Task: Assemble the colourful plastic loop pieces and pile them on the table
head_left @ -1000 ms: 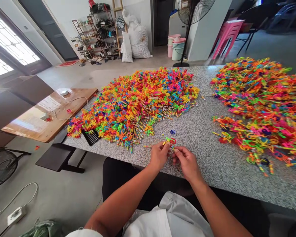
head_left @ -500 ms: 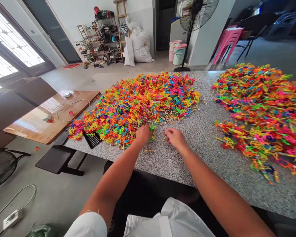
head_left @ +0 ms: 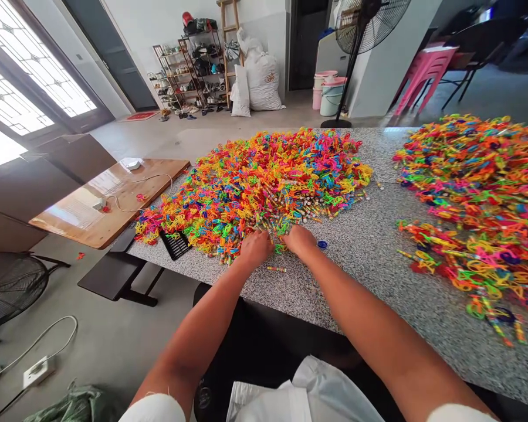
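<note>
My left hand (head_left: 256, 248) is at the near edge of a large pile of colourful looped plastic pieces (head_left: 246, 176), its fingers curled down among them. Close beside it, my right hand (head_left: 300, 239) is closed at the same edge, fingertips by some green pieces (head_left: 281, 247). What either hand grips is hidden or too small to make out. A dark blue loop (head_left: 322, 244) lies just right of my right hand. Nearer to me, a short yellow patterned stick (head_left: 276, 269) rests on the speckled tabletop (head_left: 356, 269).
A second heap of similar pieces (head_left: 475, 176) covers the table's right side. A black slotted tray (head_left: 175, 245) sits at the pile's left edge. Beyond stand a wooden board (head_left: 83, 225), a standing fan (head_left: 356, 53) and white sacks (head_left: 264, 82).
My right hand has moved left to the pile's edge, close to my left hand. The dark blue loop now shows on the table to its right. The whole view has shifted slightly.
</note>
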`<state>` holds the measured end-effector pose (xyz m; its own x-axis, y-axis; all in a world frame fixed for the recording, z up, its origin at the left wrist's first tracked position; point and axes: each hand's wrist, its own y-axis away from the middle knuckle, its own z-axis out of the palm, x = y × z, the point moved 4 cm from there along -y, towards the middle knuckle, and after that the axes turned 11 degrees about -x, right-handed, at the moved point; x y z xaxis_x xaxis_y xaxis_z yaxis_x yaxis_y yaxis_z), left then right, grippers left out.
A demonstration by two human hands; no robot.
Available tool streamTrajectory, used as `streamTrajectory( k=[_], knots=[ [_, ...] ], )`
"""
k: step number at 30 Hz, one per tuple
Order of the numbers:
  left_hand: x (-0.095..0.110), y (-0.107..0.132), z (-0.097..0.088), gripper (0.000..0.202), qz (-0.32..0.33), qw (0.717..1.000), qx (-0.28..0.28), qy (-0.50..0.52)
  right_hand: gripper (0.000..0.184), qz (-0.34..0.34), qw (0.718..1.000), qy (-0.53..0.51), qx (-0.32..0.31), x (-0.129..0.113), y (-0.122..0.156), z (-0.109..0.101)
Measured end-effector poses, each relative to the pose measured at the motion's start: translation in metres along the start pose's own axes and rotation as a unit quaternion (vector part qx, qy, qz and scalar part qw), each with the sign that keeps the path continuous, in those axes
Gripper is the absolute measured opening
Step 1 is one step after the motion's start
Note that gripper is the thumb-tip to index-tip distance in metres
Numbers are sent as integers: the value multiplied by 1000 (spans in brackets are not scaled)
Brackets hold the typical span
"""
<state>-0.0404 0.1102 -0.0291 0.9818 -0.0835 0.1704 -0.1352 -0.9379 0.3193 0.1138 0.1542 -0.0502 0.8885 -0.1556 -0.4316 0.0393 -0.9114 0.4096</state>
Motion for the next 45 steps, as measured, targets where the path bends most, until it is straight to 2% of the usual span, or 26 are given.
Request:
streamTrajectory(
  k=[4, 6, 8, 11, 13, 16, 19, 21, 25, 27, 29, 31, 36, 38, 42, 45],
  knots=[
    [8, 2, 2, 26, 59, 998, -3, 11, 24, -3, 999, -19, 32, 39, 20, -6],
    [10, 3, 4, 26, 87, 996, -20, 8, 18, -22, 993, -89, 73, 60, 32, -8],
    [13, 3, 5, 18, 107, 993, -51, -1, 14, -70, 976, -183, 95, 75, 45, -3],
    [20, 3, 4, 12, 127, 988, -92, -2, 16, -150, 945, -280, 78, 78, 61, 12],
    [28, 4, 0, 8, 164, 983, -87, 14, 18, -180, 932, -303, 84, 73, 70, 21],
    [41, 8, -6, 6, 232, 968, -55, 74, 19, -198, 919, -320, 114, 66, 80, 28],
    [47, 12, -3, 12, 241, 949, -54, 198, 23, -190, 891, -394, 123, 67, 87, 29],
    [47, 15, 3, 16, 226, 917, -53, 326, 29, -170, 862, -466, 105, 70, 92, 30],
    [46, 23, 22, 33, 172, 799, -38, 575, 36, -149, 800, -580, 27, 73, 103, 32],
    [47, 29, 29, 42, 159, 745, -33, 647, 36, -156, 772, -617, -4, 75, 108, 31],
    [50, 34, 32, 50, 162, 698, -54, 695, 34, -164, 747, -644, -27, 77, 112, 29],
    [54, 39, 31, 54, 173, 673, -88, 713, 34, -170, 726, -665, -50, 80, 114, 27],
    [61, 44, 26, 56, 178, 672, -120, 708, 34, -180, 674, -711, -90, 86, 119, 28],
    [62, 44, 26, 57, 172, 669, -126, 712, 34, -182, 664, -719, -95, 87, 121, 29],
    [63, 46, 28, 59, 170, 679, -137, 701, 34, -176, 675, -711, -94, 89, 125, 30],
    [65, 48, 29, 53, 170, 717, -124, 665, 35, -169, 695, -692, -97, 90, 127, 29]
  ],
)
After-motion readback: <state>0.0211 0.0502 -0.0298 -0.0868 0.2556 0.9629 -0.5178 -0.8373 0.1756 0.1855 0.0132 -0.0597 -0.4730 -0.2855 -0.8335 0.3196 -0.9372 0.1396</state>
